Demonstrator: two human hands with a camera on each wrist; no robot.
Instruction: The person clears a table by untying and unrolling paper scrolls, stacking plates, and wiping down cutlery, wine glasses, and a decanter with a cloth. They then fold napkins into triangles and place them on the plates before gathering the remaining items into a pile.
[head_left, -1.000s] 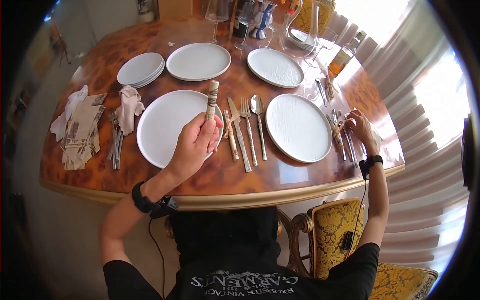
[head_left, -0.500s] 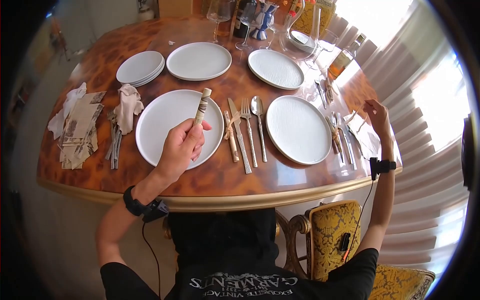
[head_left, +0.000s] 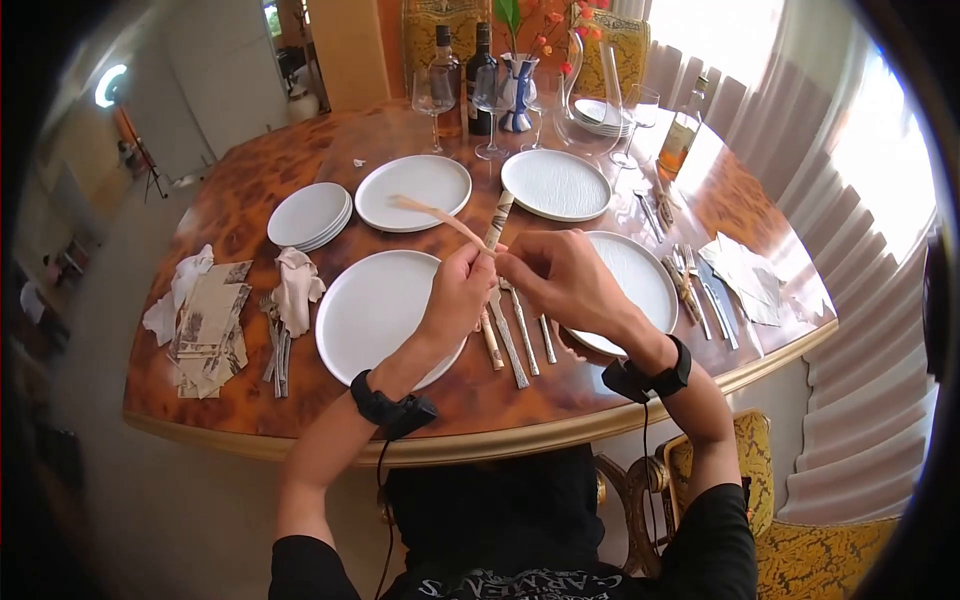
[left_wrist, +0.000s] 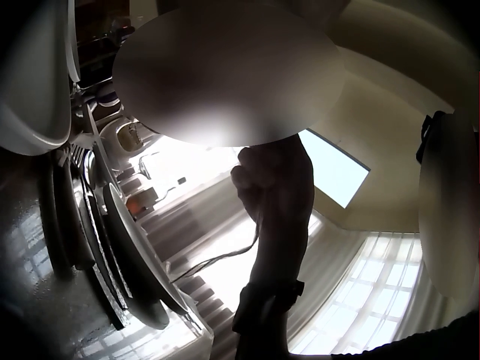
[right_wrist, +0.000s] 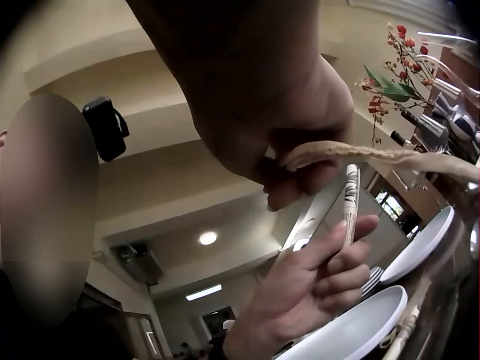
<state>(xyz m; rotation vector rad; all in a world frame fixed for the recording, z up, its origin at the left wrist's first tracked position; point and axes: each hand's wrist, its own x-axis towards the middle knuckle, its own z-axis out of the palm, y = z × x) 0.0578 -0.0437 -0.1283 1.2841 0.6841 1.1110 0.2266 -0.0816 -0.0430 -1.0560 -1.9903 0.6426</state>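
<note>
Over the table's middle, my left hand [head_left: 458,300] grips the lower part of a slim patterned paper roll [head_left: 500,215], which points up. My right hand [head_left: 572,278] has come against it and pinches a beige ribbon strip [head_left: 440,214] beside the roll; the strip's loose end trails up and left over a far plate. In the right wrist view the strip [right_wrist: 397,157] runs from the bent right fingers [right_wrist: 281,196], with the roll [right_wrist: 350,196] upright in the left hand [right_wrist: 311,289] below. A similar roll tied with ribbon [head_left: 491,342] lies beneath the hands, beside a knife [head_left: 512,345].
White plates [head_left: 375,290] stand around the hands, with a small stack [head_left: 310,215] at left. Patterned paper strips [head_left: 212,325] and a crumpled cloth [head_left: 297,285] lie left. Cutlery [head_left: 712,295] and pale sheets [head_left: 745,275] lie right. Glasses [head_left: 433,95] and bottles [head_left: 680,130] stand behind.
My right hand has left the table's right side, carrying the ribbon strip left to the roll. The left hand still holds the roll, now nearer the middle. The head view has tilted up.
</note>
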